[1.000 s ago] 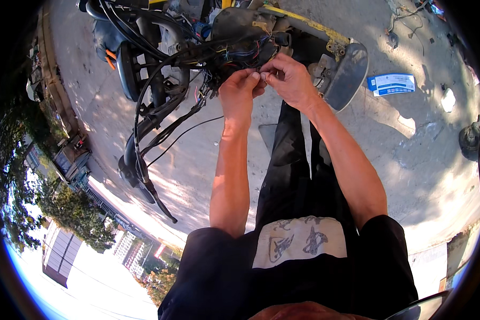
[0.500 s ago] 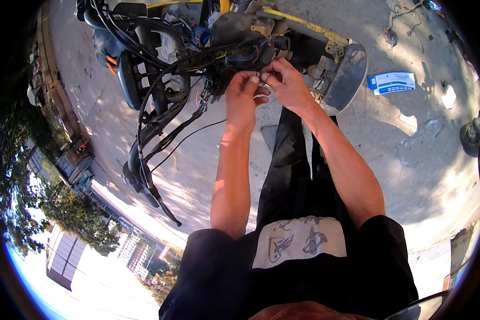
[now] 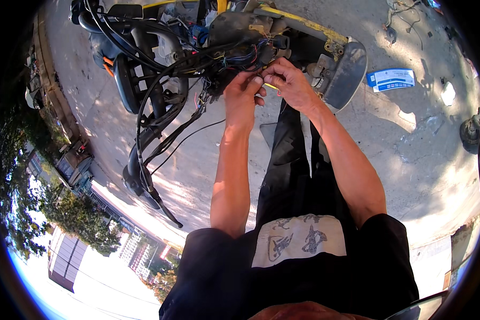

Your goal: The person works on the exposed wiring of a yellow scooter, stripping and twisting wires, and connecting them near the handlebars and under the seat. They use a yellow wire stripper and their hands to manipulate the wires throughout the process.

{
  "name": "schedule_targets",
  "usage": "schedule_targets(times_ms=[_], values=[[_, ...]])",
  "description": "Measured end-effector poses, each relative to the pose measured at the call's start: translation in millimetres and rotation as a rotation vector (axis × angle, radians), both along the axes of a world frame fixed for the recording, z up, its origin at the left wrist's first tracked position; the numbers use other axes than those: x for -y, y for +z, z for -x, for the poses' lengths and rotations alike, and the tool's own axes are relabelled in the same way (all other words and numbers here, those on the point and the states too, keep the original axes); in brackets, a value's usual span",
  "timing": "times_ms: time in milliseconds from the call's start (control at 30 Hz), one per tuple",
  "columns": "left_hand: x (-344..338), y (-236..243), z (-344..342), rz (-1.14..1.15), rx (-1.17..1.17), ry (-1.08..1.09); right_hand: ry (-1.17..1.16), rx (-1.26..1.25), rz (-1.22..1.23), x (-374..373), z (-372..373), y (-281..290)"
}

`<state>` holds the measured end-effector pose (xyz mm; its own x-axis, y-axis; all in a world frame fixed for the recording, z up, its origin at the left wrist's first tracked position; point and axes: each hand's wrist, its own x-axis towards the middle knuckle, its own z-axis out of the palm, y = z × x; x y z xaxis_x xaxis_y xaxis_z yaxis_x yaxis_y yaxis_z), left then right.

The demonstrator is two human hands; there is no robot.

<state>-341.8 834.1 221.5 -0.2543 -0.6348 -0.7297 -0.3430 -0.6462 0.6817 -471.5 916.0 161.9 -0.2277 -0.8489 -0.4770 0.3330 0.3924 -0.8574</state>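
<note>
My left hand (image 3: 241, 98) and my right hand (image 3: 293, 89) meet below a tangle of coloured wires (image 3: 234, 56) on a partly dismantled scooter. A thin yellow wire (image 3: 272, 86) runs between my pinched fingertips, and both hands grip it; their exact contact is partly hidden by the fingers. Black cables and tubing (image 3: 152, 80) lie left of my hands. To the right are a dark rounded body panel (image 3: 345, 74) and a metal bracket (image 3: 320, 69).
A blue-and-white package (image 3: 390, 79) lies on the concrete ground (image 3: 410, 149) at the right, near a white scrap (image 3: 448, 94). Loose cables (image 3: 402, 18) lie at the upper right. A kerb (image 3: 52, 74) with trees runs along the left.
My hands have shifted slightly downward from where they were a second ago, and more of the yellow wire shows between my fingertips.
</note>
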Motion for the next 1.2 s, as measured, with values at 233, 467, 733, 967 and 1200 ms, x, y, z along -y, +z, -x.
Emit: schedule_targets(times_ms=[233,467,733,967,1200], values=[[-2.1,3.3,4.8,0.152,0.187,0.011,-0.076,-0.006,0.014,-1.2,-3.5,-3.9],[-3.0,9.4,16.3,0.229,0.314,-0.078,-0.075,-0.205,0.031,-1.1,-7.8,-1.1],[-8.0,5.6,14.1,0.249,0.303,-0.107,-0.124,-0.221,0.102,-4.4,-14.0,-10.0],[-11.0,0.4,8.8,0.263,0.236,-0.055,-0.146,-0.097,0.062,-4.0,-12.7,-8.0],[-11.7,6.2,7.8,0.222,0.227,0.011,-0.174,-0.121,0.067,-3.3,-12.5,-7.4]])
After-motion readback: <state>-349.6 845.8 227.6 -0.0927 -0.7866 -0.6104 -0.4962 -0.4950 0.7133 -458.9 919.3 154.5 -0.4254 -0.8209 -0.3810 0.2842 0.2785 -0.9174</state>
